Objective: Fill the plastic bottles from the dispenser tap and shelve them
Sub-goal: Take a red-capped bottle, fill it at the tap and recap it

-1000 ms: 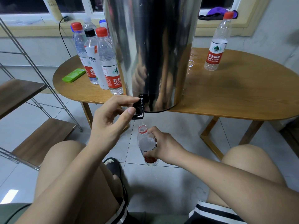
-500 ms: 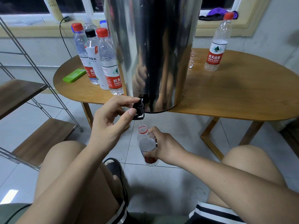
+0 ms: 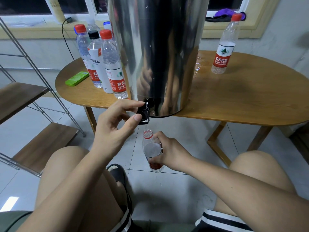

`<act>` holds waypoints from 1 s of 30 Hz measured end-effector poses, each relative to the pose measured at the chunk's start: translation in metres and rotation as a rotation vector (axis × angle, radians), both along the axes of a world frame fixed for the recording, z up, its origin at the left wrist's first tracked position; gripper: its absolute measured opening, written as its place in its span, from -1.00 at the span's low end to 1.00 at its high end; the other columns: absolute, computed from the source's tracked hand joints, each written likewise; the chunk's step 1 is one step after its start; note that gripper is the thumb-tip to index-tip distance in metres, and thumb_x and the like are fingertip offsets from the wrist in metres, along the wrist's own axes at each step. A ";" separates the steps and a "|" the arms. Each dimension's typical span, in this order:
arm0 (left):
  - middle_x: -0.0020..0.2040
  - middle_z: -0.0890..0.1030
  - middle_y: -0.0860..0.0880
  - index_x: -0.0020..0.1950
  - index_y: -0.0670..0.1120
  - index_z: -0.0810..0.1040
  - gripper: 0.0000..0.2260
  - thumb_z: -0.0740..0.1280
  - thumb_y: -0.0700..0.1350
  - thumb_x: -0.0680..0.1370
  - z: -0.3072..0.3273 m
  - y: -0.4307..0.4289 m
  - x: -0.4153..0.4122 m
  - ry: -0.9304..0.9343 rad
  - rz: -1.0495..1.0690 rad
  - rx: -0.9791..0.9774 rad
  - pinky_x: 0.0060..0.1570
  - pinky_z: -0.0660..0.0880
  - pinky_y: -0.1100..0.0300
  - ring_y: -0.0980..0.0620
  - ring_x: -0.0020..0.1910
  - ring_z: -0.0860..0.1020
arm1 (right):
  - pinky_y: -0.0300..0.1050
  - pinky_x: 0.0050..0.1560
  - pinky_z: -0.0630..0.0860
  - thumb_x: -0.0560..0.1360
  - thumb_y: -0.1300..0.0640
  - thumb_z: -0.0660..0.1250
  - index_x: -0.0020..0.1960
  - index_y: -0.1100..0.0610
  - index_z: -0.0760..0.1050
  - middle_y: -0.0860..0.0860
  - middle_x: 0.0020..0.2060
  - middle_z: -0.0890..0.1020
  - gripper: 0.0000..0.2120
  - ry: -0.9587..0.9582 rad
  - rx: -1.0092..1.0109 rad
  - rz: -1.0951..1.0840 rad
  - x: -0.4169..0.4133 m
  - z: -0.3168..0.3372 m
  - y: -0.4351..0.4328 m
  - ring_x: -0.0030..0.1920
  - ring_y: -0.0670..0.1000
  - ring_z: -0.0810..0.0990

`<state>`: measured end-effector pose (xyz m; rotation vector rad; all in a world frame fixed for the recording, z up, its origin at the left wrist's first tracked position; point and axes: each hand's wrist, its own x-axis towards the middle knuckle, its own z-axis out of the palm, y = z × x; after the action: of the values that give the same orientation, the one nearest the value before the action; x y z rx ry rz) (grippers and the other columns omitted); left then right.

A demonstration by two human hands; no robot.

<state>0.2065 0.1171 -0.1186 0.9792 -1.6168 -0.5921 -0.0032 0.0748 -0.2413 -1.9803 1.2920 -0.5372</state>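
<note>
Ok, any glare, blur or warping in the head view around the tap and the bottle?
Head view: the tap and bottle are sharp, the water stream thin but visible; the steel dispenser mirrors the person with bright streaks, not blown out; the wide-angle lens bows the window sill; soft shadow on the floor under the bottle.

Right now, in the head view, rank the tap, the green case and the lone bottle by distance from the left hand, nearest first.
1. Tap: pinched by the left hand.
2. Green case: left end of the table.
3. Lone bottle: right side, beyond the dispenser.
</note>
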 end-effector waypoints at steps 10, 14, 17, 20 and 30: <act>0.18 0.69 -0.05 0.31 -0.03 0.68 -0.76 0.40 -0.02 0.67 0.000 0.000 0.000 -0.009 0.002 0.001 0.05 0.58 0.10 -0.11 0.18 0.65 | 0.06 0.05 0.64 0.32 -0.10 0.67 0.19 -0.13 0.36 -0.11 0.07 0.68 -0.39 0.007 0.001 -0.006 -0.001 0.003 0.001 0.01 0.03 0.65; 0.19 0.69 -0.05 0.32 -0.05 0.67 -0.75 0.42 -0.01 0.67 -0.004 -0.002 0.003 -0.016 0.001 -0.006 0.04 0.61 -0.24 -0.20 0.16 0.66 | 0.07 0.07 0.64 0.31 -0.12 0.66 0.20 -0.14 0.36 -0.11 0.08 0.68 -0.38 0.012 0.004 -0.003 0.000 0.004 0.000 0.03 0.04 0.66; 0.19 0.69 -0.06 0.33 -0.06 0.67 -0.74 0.44 -0.02 0.66 -0.005 -0.002 0.004 -0.033 -0.001 -0.019 0.00 0.57 -0.33 -0.24 0.18 0.66 | 0.07 0.09 0.64 0.30 -0.12 0.67 0.21 -0.14 0.36 -0.10 0.11 0.69 -0.36 0.019 0.001 -0.004 0.000 0.004 0.001 0.05 0.05 0.66; 0.19 0.69 -0.08 0.32 -0.06 0.66 -0.73 0.44 -0.03 0.65 -0.003 -0.001 0.003 -0.047 0.001 -0.030 0.00 0.57 -0.26 -0.22 0.20 0.64 | 0.07 0.07 0.64 0.31 -0.12 0.67 0.20 -0.14 0.35 -0.10 0.09 0.69 -0.36 0.022 -0.005 -0.005 0.000 0.003 0.001 0.03 0.06 0.65; 0.22 0.69 -0.05 0.35 -0.02 0.64 -0.69 0.46 0.03 0.63 0.002 0.000 0.002 -0.134 0.000 -0.073 0.02 0.59 0.04 -0.17 0.24 0.64 | 0.05 0.07 0.64 0.33 -0.11 0.67 0.19 -0.15 0.34 -0.10 0.09 0.67 -0.38 0.029 0.004 -0.006 0.000 0.001 0.000 0.04 0.04 0.65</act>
<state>0.2085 0.1175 -0.1162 0.9828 -1.7445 -0.4724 -0.0027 0.0749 -0.2398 -1.9887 1.3155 -0.5102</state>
